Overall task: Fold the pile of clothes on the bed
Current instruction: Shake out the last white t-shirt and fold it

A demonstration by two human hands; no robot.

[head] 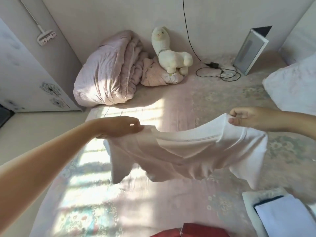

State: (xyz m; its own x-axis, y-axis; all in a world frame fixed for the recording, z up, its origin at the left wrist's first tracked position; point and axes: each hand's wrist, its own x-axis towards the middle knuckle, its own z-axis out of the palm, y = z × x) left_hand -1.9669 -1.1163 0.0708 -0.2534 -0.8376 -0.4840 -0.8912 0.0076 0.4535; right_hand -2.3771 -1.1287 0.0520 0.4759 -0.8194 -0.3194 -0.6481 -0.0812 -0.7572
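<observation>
Above the bed, the left hand and right hand each pinch a top edge of a white shirt hanging in the air; its sagging middle may crease when lowered.

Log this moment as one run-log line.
left hand: grips white T-shirt edge | right hand: pinches other edge | shirt: held spread above bed | folded stack: near right | step: fold not begun

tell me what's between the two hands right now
In the head view, only the white shirt spans the gap: the left hand and the right hand each pinch an end of it, and it sags above the bed.
</observation>
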